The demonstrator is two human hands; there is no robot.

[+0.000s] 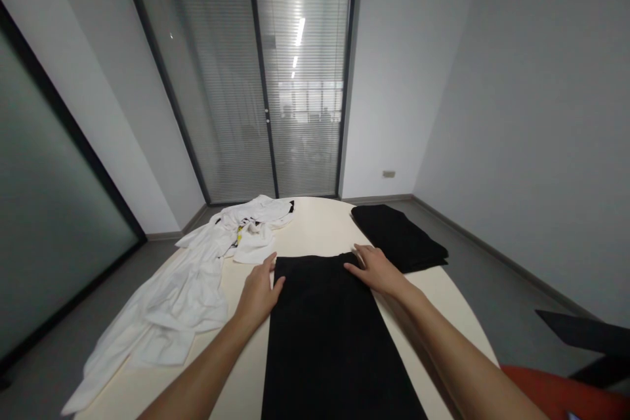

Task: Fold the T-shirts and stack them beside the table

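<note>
A black garment [327, 335] lies flat and smooth down the middle of the table, its near end running out of the bottom of the view. I cannot tell its exact kind. My left hand [260, 289] rests at its far left corner, thumb over the edge of the cloth and fingers stretched out beside it. At the far right corner lies my right hand [374, 269], its fingers apart and the thumb touching the cloth. Neither hand visibly grips the fabric.
White clothes [182, 295] lie loosely heaped along the left side of the cream round table [319, 226]. A folded black stack of cloth [398, 236] sits at the right edge. An orange chair seat [556, 394] stands at the lower right. Glass doors [305, 144] are beyond.
</note>
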